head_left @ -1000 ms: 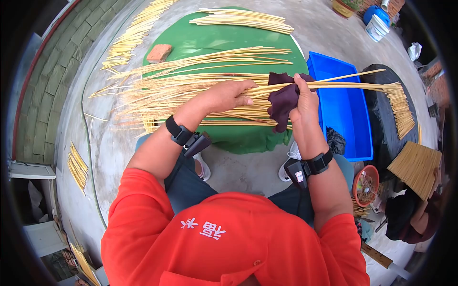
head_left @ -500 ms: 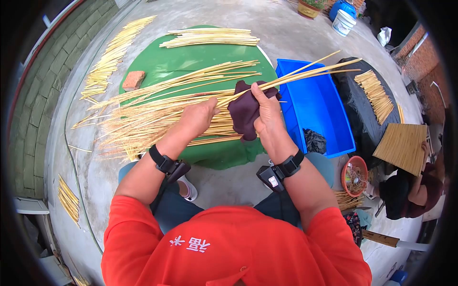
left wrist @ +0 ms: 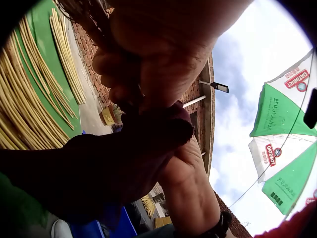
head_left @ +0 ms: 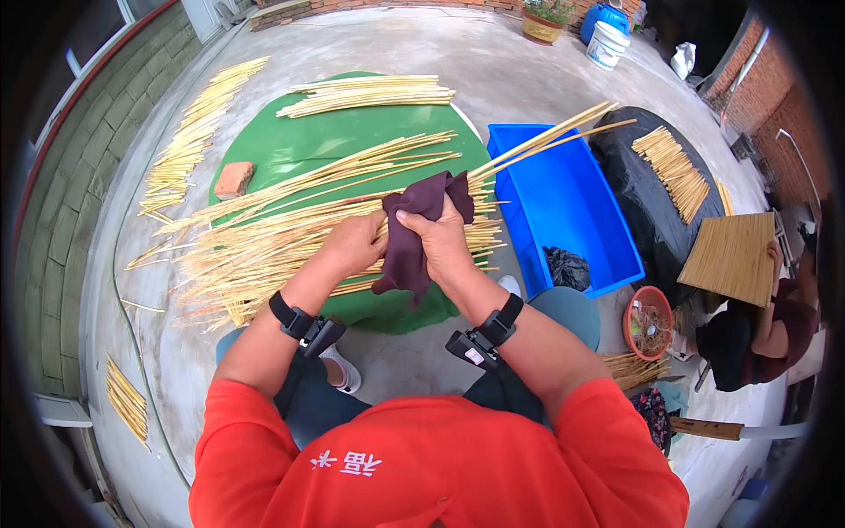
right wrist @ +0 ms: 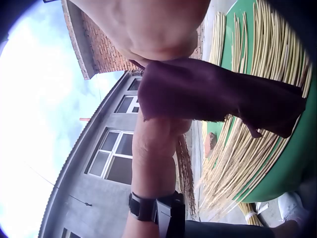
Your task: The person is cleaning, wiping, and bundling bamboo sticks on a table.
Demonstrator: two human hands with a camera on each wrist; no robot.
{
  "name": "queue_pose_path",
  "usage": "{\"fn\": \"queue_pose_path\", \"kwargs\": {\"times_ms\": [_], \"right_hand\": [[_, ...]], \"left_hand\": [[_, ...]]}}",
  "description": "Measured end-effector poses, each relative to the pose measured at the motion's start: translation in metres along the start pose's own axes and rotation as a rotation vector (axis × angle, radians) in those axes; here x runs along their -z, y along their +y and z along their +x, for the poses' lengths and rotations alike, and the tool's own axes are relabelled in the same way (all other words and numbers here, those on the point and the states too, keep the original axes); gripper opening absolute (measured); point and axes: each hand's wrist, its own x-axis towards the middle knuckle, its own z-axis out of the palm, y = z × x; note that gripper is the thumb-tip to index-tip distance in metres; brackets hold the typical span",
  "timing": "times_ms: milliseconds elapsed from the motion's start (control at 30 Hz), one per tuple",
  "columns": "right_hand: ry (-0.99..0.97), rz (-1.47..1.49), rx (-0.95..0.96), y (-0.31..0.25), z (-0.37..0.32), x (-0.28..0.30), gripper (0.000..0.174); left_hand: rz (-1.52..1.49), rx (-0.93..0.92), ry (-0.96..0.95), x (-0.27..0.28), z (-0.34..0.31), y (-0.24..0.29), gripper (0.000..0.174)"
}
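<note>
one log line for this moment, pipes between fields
left hand: grips stalks | right hand: grips dark cloth around stalks | stalk ends: jut out beyond cloth

The cloth (head_left: 409, 233), gripped in the right hand (head_left: 444, 242), has been brought closer to the left hand (head_left: 355, 245). The stretch of stalks (head_left: 550, 143) seen earlier between the hands is now covered by it. The stalks, held nearly level before, have been slanted.
</note>
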Motion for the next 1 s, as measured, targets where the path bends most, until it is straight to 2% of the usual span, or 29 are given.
{"fn": "queue_pose_path", "kwargs": {"times_ms": [133,300,467,567,700,833,900,967,1000], "right_hand": [[0.054,0.04,0.081,-0.022,0.004,0.0,0.032],[0.239,0.097,0.287,-0.059,0.03,0.03,0.03],[0.438,0.131,0.459,-0.114,0.045,0.074,0.029],[0.486,0.157,0.46,-0.135,0.045,0.095,0.028],[0.462,0.145,0.467,-0.127,0.045,0.095,0.029],[0.108,0.015,0.257,-0.077,0.025,0.054,0.029],[-0.088,-0.057,0.044,-0.05,0.003,0.028,0.033],[-0.23,-0.128,-0.155,-0.019,-0.014,0.014,0.031],[-0.25,-0.133,-0.17,-0.01,-0.021,0.008,0.03]], "left_hand": [[0.173,-0.042,0.021,0.019,-0.01,0.005,0.038],[0.142,-0.047,0.039,0.045,-0.028,-0.015,0.038],[0.28,-0.005,0.041,0.07,-0.049,-0.056,0.039],[0.293,0.02,0.028,0.074,-0.057,-0.069,0.04],[0.142,0.04,-0.038,0.065,-0.052,-0.056,0.042],[-0.023,-0.053,-0.049,0.041,-0.034,-0.037,0.047],[-0.074,-0.053,-0.071,0.028,-0.025,-0.03,0.05],[-0.447,0.079,-0.347,0.026,-0.018,-0.015,0.051],[-0.483,0.006,-0.406,0.022,-0.017,-0.017,0.05]]}}
